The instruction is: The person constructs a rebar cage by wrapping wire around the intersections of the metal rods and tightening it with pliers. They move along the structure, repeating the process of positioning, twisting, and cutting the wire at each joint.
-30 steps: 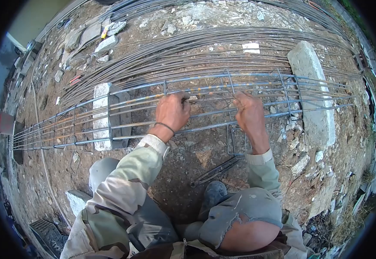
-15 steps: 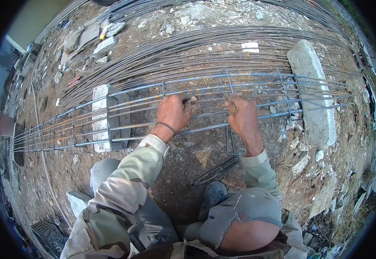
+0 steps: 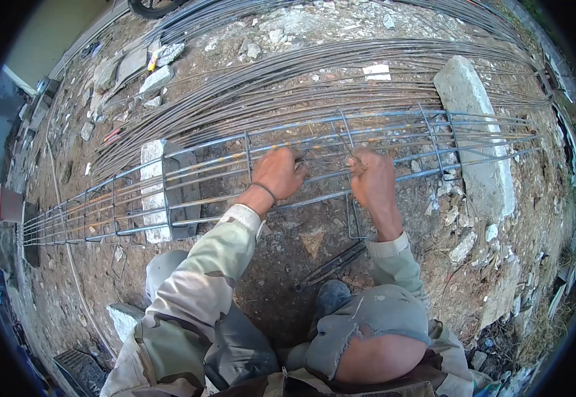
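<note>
A long rebar cage (image 3: 225, 173) lies across the view, its bars tied to square stirrups. My left hand (image 3: 279, 173) is over the cage's middle bars, fingers curled in a pinch around something too small to make out. To its right, my right hand (image 3: 371, 173) is closed on thin wire, which shows faintly above the fingers near a stirrup (image 3: 347, 129). Below the right hand a loose-looking stirrup (image 3: 355, 218) hangs under the near bar.
Concrete blocks stand under the cage at left (image 3: 155, 192) and right (image 3: 476, 132). Beyond it lie long bundles of rebar (image 3: 268, 66). A dark tool or bars (image 3: 333, 263) lie near my feet. A red container (image 3: 10, 205) is far left.
My left hand has moved slightly right, closer to my right hand. The right hand stays nearly in place. The view has shifted a little.
</note>
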A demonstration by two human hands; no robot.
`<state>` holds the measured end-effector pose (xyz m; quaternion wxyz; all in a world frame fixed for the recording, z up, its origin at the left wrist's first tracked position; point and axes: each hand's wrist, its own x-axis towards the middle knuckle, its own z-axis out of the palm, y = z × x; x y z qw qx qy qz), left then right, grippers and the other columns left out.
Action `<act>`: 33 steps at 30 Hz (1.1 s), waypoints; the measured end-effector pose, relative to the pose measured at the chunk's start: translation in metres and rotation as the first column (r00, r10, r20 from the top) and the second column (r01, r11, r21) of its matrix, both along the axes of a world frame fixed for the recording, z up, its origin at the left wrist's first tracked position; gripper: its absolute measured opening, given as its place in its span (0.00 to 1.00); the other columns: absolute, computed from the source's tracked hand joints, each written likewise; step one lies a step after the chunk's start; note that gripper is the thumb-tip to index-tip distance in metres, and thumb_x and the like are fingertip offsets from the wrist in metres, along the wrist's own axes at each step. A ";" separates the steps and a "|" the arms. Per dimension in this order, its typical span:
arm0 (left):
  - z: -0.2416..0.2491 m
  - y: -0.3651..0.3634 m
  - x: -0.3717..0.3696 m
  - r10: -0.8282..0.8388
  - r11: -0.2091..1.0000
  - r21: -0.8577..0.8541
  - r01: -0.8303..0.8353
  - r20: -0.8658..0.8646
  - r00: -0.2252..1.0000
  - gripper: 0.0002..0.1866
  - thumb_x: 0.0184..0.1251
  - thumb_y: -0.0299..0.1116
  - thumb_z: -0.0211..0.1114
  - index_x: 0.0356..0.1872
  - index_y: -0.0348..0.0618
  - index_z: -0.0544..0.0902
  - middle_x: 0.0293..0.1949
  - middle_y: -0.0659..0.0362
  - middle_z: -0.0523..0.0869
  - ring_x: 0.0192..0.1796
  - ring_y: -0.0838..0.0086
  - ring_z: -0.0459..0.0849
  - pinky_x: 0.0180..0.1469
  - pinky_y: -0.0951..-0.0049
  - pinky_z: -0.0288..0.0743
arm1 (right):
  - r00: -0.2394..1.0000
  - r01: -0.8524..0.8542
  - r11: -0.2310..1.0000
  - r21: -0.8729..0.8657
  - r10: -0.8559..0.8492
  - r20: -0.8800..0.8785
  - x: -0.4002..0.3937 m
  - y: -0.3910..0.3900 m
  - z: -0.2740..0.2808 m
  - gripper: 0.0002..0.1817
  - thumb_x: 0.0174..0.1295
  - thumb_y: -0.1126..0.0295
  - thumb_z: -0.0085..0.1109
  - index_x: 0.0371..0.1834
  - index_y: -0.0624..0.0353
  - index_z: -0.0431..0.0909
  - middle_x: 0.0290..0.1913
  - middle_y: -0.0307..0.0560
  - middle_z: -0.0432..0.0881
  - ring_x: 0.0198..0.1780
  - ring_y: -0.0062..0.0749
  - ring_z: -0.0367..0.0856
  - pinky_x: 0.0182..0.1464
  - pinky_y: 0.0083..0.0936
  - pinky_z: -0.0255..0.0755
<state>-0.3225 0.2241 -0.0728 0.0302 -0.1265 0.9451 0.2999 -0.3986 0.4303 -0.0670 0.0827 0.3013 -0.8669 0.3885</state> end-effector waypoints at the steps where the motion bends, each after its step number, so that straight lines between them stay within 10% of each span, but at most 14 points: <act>1: -0.001 0.000 -0.001 0.002 1.000 0.001 -0.002 -0.002 1.000 0.17 0.67 0.39 0.68 0.48 0.38 0.90 0.45 0.40 0.90 0.51 0.44 0.88 0.58 0.50 0.80 | 1.000 -0.001 1.000 0.030 0.002 -0.026 -0.001 0.001 0.002 0.03 0.61 0.83 0.62 0.30 0.69 0.79 0.28 0.66 0.81 0.33 0.64 0.84 0.33 0.44 0.73; 13: 0.000 0.007 -0.002 0.041 0.999 0.018 -0.040 -0.035 0.999 0.18 0.67 0.39 0.69 0.53 0.42 0.91 0.43 0.42 0.91 0.51 0.48 0.89 0.60 0.54 0.80 | 0.998 0.029 0.995 -0.101 -0.023 0.057 -0.009 0.006 -0.017 0.02 0.60 0.84 0.61 0.30 0.68 0.79 0.27 0.62 0.83 0.33 0.59 0.85 0.34 0.42 0.74; 21: -0.024 0.028 -0.017 0.212 0.883 0.467 -0.046 -0.310 0.927 0.19 0.62 0.32 0.75 0.52 0.35 0.88 0.44 0.42 0.92 0.47 0.49 0.91 0.52 0.57 0.84 | 0.989 0.148 0.966 -0.210 -0.143 0.037 0.000 -0.009 -0.037 0.02 0.59 0.84 0.61 0.29 0.71 0.79 0.27 0.56 0.85 0.32 0.41 0.90 0.34 0.34 0.79; 24: -0.005 0.042 -0.022 0.070 0.989 0.146 -0.033 -0.258 0.964 0.17 0.61 0.29 0.75 0.49 0.33 0.87 0.47 0.42 0.91 0.50 0.48 0.91 0.54 0.57 0.84 | 0.970 0.230 0.956 -0.184 -0.240 -0.034 -0.001 -0.005 -0.036 0.05 0.59 0.83 0.64 0.27 0.71 0.79 0.29 0.57 0.85 0.33 0.41 0.88 0.35 0.34 0.77; 28: -0.027 0.050 -0.040 -0.033 0.992 0.108 0.070 -0.313 0.949 0.19 0.59 0.28 0.74 0.53 0.33 0.85 0.49 0.43 0.91 0.52 0.47 0.90 0.56 0.57 0.83 | 0.942 0.315 0.927 -0.203 -0.331 -0.052 -0.002 0.003 -0.014 0.08 0.56 0.78 0.68 0.25 0.70 0.79 0.29 0.60 0.81 0.30 0.55 0.80 0.41 0.43 0.75; 33: -0.016 0.078 -0.042 0.058 0.992 0.124 -0.024 -0.270 0.961 0.27 0.57 0.32 0.76 0.59 0.39 0.83 0.50 0.48 0.92 0.53 0.51 0.90 0.56 0.58 0.82 | 0.956 0.292 0.821 -0.490 -0.230 0.184 -0.002 0.006 -0.031 0.05 0.57 0.80 0.71 0.29 0.69 0.83 0.34 0.53 0.85 0.35 0.42 0.85 0.44 0.33 0.78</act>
